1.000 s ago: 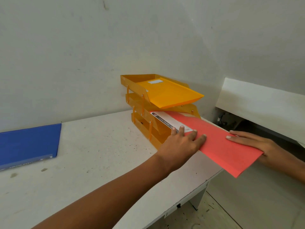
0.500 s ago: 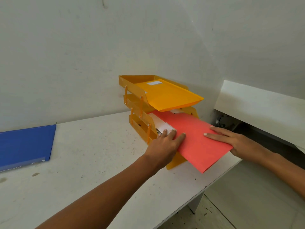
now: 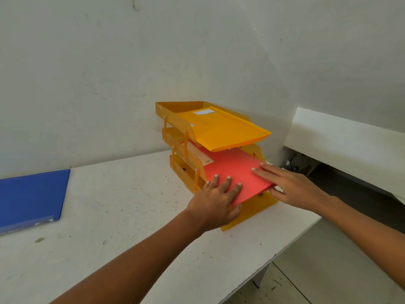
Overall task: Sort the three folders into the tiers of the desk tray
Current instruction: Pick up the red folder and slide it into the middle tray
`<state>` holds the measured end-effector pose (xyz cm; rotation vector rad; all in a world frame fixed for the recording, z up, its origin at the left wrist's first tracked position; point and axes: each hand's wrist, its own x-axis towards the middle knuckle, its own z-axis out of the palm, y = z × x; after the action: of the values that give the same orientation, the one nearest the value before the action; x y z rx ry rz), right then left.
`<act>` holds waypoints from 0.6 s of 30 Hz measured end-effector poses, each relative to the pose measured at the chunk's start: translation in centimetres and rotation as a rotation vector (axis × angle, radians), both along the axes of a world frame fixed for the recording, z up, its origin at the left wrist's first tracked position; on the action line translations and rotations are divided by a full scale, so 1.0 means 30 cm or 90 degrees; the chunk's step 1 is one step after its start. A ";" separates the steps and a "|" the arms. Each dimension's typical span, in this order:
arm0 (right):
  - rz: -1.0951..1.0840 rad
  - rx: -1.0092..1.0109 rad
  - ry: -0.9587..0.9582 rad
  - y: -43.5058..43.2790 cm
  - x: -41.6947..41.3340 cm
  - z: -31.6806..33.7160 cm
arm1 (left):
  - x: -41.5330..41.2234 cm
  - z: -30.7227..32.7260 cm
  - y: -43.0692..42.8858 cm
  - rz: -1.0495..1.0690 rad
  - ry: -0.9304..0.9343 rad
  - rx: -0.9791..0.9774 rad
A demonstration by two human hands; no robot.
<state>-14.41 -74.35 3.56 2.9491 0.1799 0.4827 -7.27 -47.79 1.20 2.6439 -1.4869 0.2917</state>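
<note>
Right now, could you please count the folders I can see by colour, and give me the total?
Yellow folder, top tier: 1
Red folder, middle tier, under both hands: 1
Blue folder, on the table: 1
Total: 3

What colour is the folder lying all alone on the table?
Blue. The folder lies flat at the table's left side, clearest in the head view.

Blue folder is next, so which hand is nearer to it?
Left. The left hand lies on the red folder's near edge, on the blue folder's side; the right hand lies beyond.
</note>
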 end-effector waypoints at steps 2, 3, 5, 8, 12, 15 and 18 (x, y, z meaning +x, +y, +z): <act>0.035 -0.008 -0.036 -0.012 -0.014 -0.020 | 0.006 0.016 0.003 0.018 0.006 -0.002; 0.043 -0.004 -0.042 -0.015 -0.012 -0.026 | 0.007 0.018 0.003 0.022 -0.007 -0.009; 0.037 -0.004 -0.044 -0.014 0.008 -0.038 | 0.001 0.017 0.005 0.036 -0.028 -0.025; 0.006 0.004 -0.022 0.007 0.036 -0.043 | 0.008 0.024 0.031 0.034 -0.008 -0.063; 0.056 0.031 -0.065 0.074 0.031 0.006 | 0.048 0.030 0.117 -0.031 -0.083 -0.170; 0.127 0.056 -0.115 0.189 0.058 0.040 | 0.083 0.032 0.217 0.016 -0.086 -0.207; 0.190 0.089 -0.157 0.371 0.116 0.068 | 0.117 0.036 0.329 0.089 -0.074 -0.192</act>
<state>-10.92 -63.23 5.59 2.9713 0.5825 0.9261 -3.77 -37.91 2.27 2.5239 -1.1776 0.6372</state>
